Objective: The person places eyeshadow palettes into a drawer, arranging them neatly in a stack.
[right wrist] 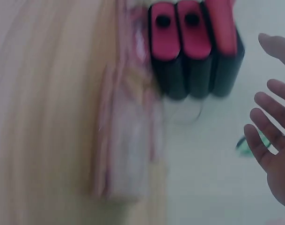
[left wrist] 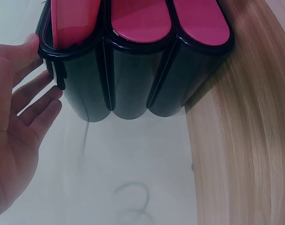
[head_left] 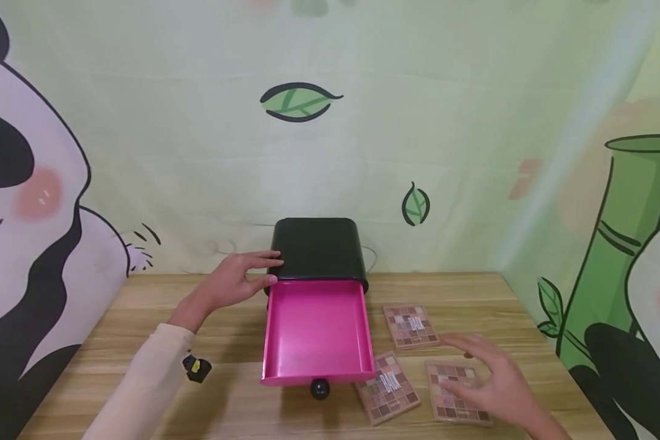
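A black drawer unit stands at the back of the table, its pink top drawer pulled far out with nothing inside. My left hand rests on the unit's upper left edge, fingers straight on the top and thumb by the front corner. Two lower pink drawers show pushed in, in the left wrist view. My right hand is over the nearest right eyeshadow palette, its spread fingers holding nothing. Two more palettes lie close by, one farther back and one partly under the drawer's corner.
The wooden table meets a cloth backdrop printed with pandas, leaves and bamboo. A round black knob sticks out from the drawer front. A small black charm hangs at the left sleeve.
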The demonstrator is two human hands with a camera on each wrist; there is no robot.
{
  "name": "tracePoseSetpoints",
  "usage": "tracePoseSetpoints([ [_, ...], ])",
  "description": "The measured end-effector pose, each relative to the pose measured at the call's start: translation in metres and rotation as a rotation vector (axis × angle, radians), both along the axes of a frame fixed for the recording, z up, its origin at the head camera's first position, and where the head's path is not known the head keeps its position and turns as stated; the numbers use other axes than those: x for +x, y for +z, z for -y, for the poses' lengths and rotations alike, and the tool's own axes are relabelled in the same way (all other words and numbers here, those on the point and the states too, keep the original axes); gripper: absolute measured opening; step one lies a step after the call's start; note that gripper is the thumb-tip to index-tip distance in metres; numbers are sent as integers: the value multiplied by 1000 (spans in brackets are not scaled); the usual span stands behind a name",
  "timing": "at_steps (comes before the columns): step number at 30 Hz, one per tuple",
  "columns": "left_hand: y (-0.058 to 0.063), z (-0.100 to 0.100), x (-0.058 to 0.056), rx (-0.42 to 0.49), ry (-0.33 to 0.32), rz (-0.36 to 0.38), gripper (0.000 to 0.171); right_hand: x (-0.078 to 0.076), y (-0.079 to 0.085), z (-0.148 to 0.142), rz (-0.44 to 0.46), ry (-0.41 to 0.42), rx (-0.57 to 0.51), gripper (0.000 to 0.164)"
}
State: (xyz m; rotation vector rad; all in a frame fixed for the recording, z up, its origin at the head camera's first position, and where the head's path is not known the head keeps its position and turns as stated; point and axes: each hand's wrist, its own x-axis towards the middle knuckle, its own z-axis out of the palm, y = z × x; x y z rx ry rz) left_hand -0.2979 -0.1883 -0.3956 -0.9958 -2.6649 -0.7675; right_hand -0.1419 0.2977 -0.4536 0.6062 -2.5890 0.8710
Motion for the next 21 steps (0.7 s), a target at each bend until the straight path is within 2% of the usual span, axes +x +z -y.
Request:
tracePoseSetpoints([
  [7, 2, 2, 1, -2, 4, 7, 41, -4, -19, -34, 86, -25, 77, 76],
  [12, 0, 2, 0, 0, -7, -16, 40, -4, -26, -48, 239, -23, 112, 85],
  [18, -1, 1, -1, 1, -20, -24, 40, -4, -37, -60, 353, -14, 122, 95],
  [21, -2, 1, -1, 1, -24, -22, 40, -4, -41, -66, 445, -18, 130, 99],
])
